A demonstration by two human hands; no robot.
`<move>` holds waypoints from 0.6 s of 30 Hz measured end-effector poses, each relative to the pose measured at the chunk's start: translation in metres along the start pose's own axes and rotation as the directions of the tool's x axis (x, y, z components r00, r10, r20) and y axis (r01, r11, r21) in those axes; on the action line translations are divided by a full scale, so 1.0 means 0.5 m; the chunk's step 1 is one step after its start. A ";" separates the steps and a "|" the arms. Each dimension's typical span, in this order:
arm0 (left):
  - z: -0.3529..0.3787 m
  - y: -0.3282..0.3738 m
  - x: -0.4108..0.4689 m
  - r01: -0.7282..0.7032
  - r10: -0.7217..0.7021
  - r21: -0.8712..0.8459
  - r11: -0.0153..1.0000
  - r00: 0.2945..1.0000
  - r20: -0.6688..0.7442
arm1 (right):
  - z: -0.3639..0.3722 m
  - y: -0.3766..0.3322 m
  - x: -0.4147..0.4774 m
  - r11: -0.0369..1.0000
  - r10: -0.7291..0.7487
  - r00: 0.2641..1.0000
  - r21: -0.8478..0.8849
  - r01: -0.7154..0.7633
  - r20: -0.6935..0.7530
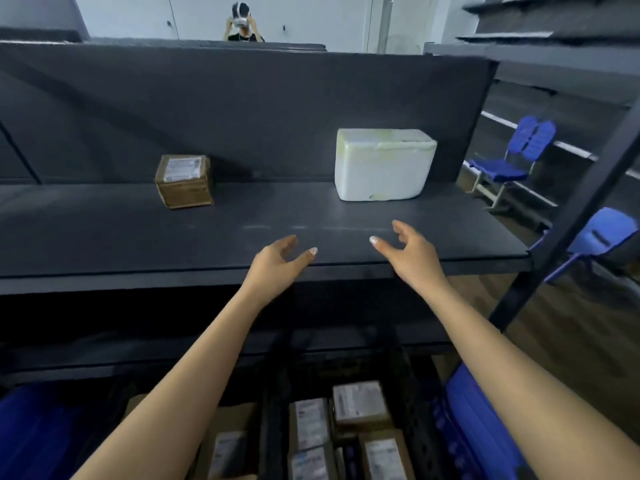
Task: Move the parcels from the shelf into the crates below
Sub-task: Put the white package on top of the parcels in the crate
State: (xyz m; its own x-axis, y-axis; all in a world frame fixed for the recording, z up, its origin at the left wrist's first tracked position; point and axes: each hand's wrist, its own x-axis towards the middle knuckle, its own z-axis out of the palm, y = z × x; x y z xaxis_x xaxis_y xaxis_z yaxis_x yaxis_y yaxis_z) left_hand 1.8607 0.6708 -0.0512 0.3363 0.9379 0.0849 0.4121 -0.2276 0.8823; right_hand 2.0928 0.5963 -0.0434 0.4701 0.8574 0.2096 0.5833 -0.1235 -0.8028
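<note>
Two parcels stand on the dark shelf point(104, 233): a small brown cardboard box point(184, 181) with a white label at the left, and a larger white foam box point(382, 164) at the right. My left hand point(277, 265) and my right hand point(408, 254) hover over the shelf's front edge, side by side, fingers apart and holding nothing. The white box lies beyond my right hand, apart from it. Below, a black crate point(273, 427) holds several labelled cardboard parcels point(360, 407).
A blue crate point(474, 427) sits at lower right and another blue crate point(31, 431) at lower left. A slanted shelf post point(571, 209) stands at right, with blue chairs point(516, 157) beyond it. Another person point(241, 24) stands behind the shelf's back panel.
</note>
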 end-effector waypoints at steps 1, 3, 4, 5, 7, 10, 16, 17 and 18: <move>0.018 0.015 0.028 0.004 -0.004 -0.008 1.000 1.000 -0.007 | -0.019 0.014 0.037 1.000 0.003 1.000 -0.005 -0.003 -0.003; 0.053 0.040 0.083 0.009 -0.009 -0.005 1.000 1.000 -0.022 | -0.049 0.043 0.105 1.000 0.014 1.000 -0.007 -0.014 -0.005; 0.069 0.051 0.109 0.009 -0.009 0.004 1.000 1.000 -0.028 | -0.060 0.056 0.137 1.000 0.024 1.000 -0.006 -0.024 -0.007; 0.083 0.061 0.133 0.008 -0.008 0.019 1.000 0.999 -0.036 | -0.070 0.069 0.168 0.999 0.035 0.999 -0.006 -0.035 -0.010; 0.107 0.075 0.178 0.008 -0.005 0.058 0.998 0.999 -0.046 | -0.083 0.092 0.226 0.999 0.052 0.998 -0.011 -0.052 -0.018; 0.136 0.090 0.243 0.017 -0.012 0.097 0.995 0.999 -0.049 | -0.094 0.119 0.302 0.998 0.069 0.997 -0.006 -0.069 -0.019; 0.197 0.104 0.364 0.029 -0.017 0.155 0.987 0.996 -0.082 | -0.101 0.161 0.414 0.994 0.054 0.998 -0.089 -0.056 -0.026; 0.208 0.102 0.383 0.029 -0.018 0.156 0.987 0.997 -0.072 | -0.102 0.167 0.429 0.994 0.054 0.998 -0.089 -0.056 -0.030; 0.217 0.100 0.400 0.030 -0.021 0.155 0.987 0.998 -0.059 | -0.102 0.175 0.443 0.995 0.055 0.998 -0.080 -0.057 -0.031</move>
State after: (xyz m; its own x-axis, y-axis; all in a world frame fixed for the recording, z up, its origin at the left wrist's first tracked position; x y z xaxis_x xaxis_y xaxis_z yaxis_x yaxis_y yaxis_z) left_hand 2.0403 0.8188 -0.0404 0.2768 0.9563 0.0937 0.5482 -0.2373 0.8020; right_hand 2.2815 0.7502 -0.0387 0.5214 0.8336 0.1823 0.6066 -0.2118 -0.7663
